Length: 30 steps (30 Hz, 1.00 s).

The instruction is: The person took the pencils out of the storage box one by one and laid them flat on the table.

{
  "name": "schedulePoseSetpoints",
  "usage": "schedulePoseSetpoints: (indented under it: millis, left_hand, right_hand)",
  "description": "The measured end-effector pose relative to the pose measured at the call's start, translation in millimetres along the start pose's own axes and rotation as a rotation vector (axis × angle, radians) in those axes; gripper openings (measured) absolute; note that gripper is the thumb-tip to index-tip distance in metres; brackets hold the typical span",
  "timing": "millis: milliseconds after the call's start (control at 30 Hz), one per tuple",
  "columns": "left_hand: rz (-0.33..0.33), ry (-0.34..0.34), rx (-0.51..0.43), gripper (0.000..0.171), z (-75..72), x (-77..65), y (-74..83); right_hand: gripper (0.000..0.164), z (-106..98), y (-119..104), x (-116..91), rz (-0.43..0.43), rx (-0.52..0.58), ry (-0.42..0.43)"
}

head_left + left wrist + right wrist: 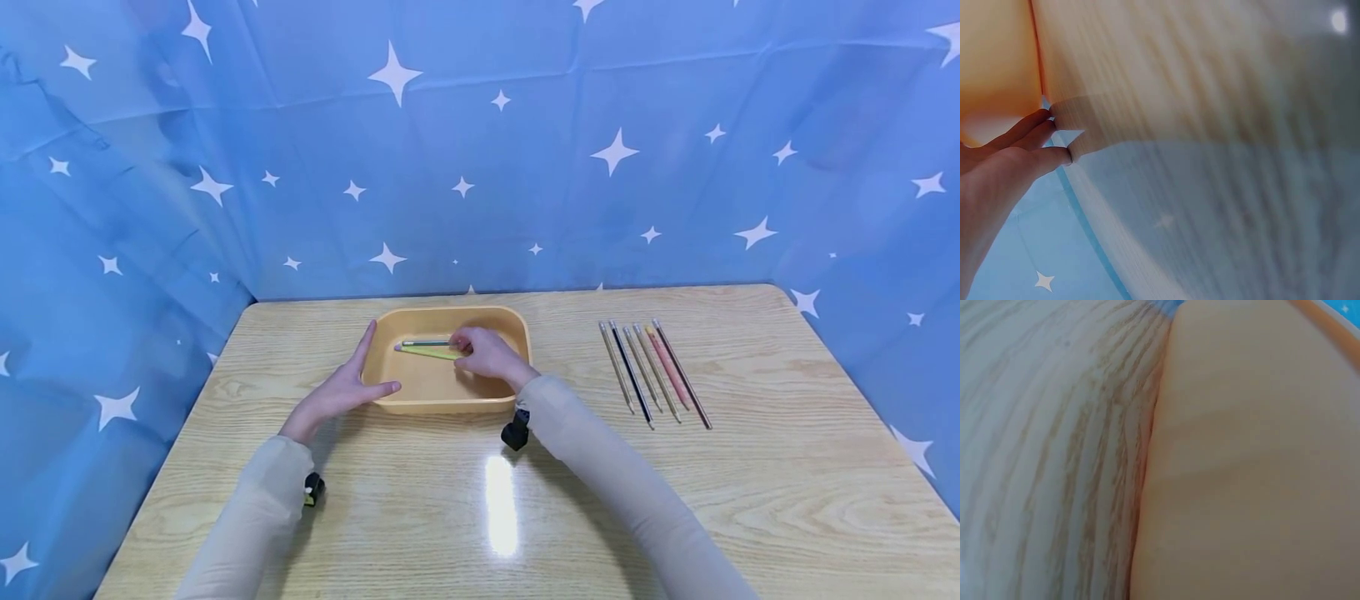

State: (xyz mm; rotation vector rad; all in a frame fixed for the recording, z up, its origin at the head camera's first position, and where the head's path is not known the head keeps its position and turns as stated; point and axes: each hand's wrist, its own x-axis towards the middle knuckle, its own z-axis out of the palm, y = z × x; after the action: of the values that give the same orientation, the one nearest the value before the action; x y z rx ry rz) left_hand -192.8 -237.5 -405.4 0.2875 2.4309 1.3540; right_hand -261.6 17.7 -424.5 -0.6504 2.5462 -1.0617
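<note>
In the head view, a shallow tan tray [450,407] holds a dark teal pencil [425,342] and a yellow-green pencil [427,352] with a purple end, lying nearly side by side. My right hand [491,356] reaches in over the tray's right side and pinches the yellow-green pencil by its right end; the teal pencil's right end disappears behind the fingers. At the tray's left corner, my left hand [343,392] spreads its fingers along the outer wall, the thumb over the front rim. The left wrist view shows these straight fingers [1029,134] beside the tray wall.
Right of the tray, several pencils [633,367] lie in a slanted row on the wooden table [787,433], among them a pink one [667,367]. A blue curtain [525,183] with white stars hangs behind and at both sides. The tray's outer wall [1241,469] fills much of the right wrist view.
</note>
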Motion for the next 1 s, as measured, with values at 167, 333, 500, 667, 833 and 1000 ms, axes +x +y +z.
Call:
schedulePoseSetpoints:
  millis: [167,333,500,667,833,1000]
  left_hand:
    - [0.016,0.014,0.025,0.109,0.6,7.2,-19.3]
    - [0.022,0.019,0.016,0.111,0.8,7.6,-23.4]
    - [0.022,0.015,0.019,0.111,1.4,7.7,-22.8]
    - [0.023,0.014,0.021,0.110,1.3,8.3,-23.2]
    - [0.031,0.017,0.034,0.110,1.4,8.1,-23.9]
    - [0.020,0.025,0.029,0.111,2.0,8.3,-23.3]
  right_hand:
    - [0.039,2,0,0,0.018,0.018,-0.020]
    - [0.043,3,-1,0,0.029,0.013,-0.049]
    - [0.044,3,0,1,0.020,-0.049,-0.046]
    - [0.043,3,2,1,0.008,-0.004,-0.044]
    - [0.044,2,4,-1,0.018,0.165,-0.073]
    - [0.046,-1,2,-2,0.014,0.310,-0.146]
